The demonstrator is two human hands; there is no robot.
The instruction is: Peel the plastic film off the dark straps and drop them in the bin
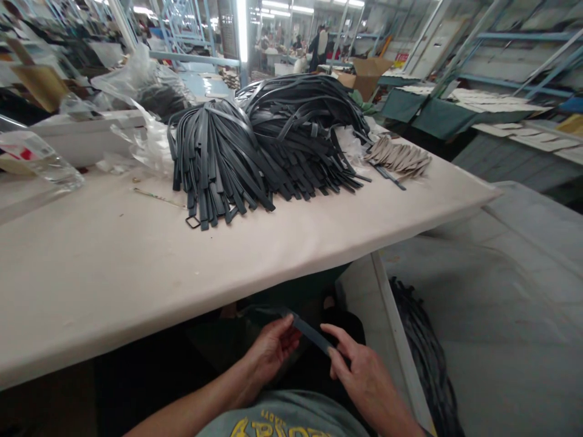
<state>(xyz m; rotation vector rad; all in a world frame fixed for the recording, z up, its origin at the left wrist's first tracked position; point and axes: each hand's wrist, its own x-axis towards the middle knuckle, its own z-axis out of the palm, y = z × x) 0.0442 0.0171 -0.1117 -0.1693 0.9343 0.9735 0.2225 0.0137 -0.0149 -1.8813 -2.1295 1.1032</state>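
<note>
The strap (312,332) (dark, flat, narrow) is held low, near the lap, below the near edge of the table (113,273). The left hand (272,349) pinches its left part, thumb and fingers closed on it; the right hand (362,373) grips its right end, fingers curled shut around it. The strap spans the gap between the two hands, slightly tilted down to the right.

On the table, farther off, lie two big piles of like straps (264,145), side by side and touching, ends fanned toward the near edge. Right of them lies a small stack of pale strips (401,158). A thin pin (157,197) lies left of the piles. Clear bags (146,139) sit at the far left.

A dark heap (428,358) lies on the floor at the right, beside the table's end.

Progress, as judged: one strap is in hand; the piles on the table appear untouched, so most of the work seems left.
</note>
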